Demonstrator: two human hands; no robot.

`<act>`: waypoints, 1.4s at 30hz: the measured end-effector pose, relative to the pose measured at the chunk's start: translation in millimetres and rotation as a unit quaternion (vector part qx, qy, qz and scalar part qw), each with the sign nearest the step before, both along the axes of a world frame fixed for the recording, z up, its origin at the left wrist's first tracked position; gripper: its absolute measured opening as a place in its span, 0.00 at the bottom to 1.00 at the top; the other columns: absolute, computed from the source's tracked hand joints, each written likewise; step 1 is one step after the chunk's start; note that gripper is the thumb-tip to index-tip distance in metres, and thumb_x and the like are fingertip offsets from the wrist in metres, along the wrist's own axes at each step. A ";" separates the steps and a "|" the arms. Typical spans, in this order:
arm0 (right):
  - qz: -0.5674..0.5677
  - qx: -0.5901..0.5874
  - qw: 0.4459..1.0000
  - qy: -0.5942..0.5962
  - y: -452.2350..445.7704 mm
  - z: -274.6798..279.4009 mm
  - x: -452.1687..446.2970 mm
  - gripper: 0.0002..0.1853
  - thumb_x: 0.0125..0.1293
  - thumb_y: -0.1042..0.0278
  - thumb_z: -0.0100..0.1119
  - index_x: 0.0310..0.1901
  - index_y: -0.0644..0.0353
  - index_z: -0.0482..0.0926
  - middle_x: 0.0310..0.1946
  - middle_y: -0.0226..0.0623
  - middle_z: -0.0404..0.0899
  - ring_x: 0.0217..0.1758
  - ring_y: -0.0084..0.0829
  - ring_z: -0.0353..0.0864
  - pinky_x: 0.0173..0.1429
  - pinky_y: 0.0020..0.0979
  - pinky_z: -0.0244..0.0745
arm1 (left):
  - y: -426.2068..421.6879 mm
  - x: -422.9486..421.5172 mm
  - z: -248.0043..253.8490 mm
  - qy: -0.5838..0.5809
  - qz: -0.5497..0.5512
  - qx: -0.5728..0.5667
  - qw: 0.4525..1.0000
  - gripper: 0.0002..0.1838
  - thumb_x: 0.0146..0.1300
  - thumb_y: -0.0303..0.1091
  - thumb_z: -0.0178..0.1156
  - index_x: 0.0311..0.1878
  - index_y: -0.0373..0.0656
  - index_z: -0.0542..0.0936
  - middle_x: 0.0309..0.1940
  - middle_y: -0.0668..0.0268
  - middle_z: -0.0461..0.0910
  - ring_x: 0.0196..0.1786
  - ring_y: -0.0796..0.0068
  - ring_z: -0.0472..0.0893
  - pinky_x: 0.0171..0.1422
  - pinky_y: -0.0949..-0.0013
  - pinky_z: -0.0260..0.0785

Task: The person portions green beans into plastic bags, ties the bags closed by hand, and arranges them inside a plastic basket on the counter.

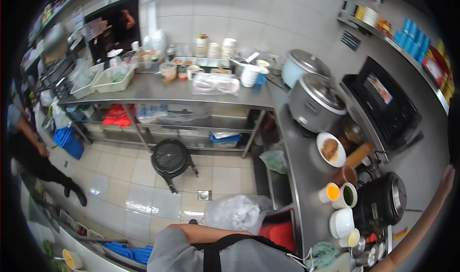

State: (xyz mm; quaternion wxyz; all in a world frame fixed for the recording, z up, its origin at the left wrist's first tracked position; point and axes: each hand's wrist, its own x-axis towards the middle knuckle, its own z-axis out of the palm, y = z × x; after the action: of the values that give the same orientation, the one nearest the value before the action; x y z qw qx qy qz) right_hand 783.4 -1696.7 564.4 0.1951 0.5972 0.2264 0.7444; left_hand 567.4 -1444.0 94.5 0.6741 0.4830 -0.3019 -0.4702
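My right forearm reaches up along the right edge, and my right hand (447, 180) is at the dark rim of the view beside the wall. Its fingers are mostly lost in the dark, so what it touches is hidden. My left forearm (218, 234) lies across my front by the black apron strap; the left hand itself does not show. On the steel counter nearest my right arm stand a black lidded cooker (378, 200), a white bowl (341, 223), a cup of orange contents (332, 192) and a cup of green contents (349, 195).
A plate with brown food (331, 150) and a grey rice cooker (316, 102) sit farther along the counter. A black stool (171, 158) and a plastic bag (237, 212) are on the tiled floor. Another person (33, 152) stands at left. A shelf (417, 63) overhangs the right.
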 end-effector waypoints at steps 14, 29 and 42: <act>0.579 -0.552 0.583 0.141 557.5 -180.2 -250.2 0.16 0.53 0.67 0.56 0.46 0.51 0.74 0.46 0.32 0.72 0.45 0.26 0.74 0.49 0.31 0.70 | 258.1 -212.0 -40.0 0.097 0.503 -0.023 0.858 0.24 0.68 0.48 0.48 0.57 0.38 0.72 0.56 0.60 0.72 0.58 0.68 0.70 0.64 0.67 0.59; 0.108 -0.522 0.397 0.747 602.5 -700.0 -162.5 0.25 0.60 0.59 0.53 0.59 0.56 0.68 0.54 0.51 0.70 0.58 0.48 0.69 0.60 0.43 0.65 | 346.6 -379.9 -57.4 0.203 0.719 0.067 0.661 0.23 0.68 0.47 0.47 0.54 0.37 0.74 0.52 0.60 0.75 0.54 0.69 0.73 0.61 0.68 0.62; -0.158 -0.425 0.151 0.878 750.1 -786.2 -233.6 0.17 0.61 0.60 0.49 0.46 0.63 0.74 0.39 0.48 0.78 0.41 0.41 0.78 0.46 0.40 0.72 | 620.3 -390.3 0.5 0.138 0.838 -0.132 0.511 0.15 0.71 0.47 0.44 0.32 0.48 0.67 0.15 0.81 0.52 0.16 0.89 0.50 0.19 0.81 0.40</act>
State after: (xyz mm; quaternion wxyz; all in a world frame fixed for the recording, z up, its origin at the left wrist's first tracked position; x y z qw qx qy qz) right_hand 549.8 -946.6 -221.8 0.2020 0.6972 0.4273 -0.5390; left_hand 177.1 -823.7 95.0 0.8442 0.3458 0.2815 0.2977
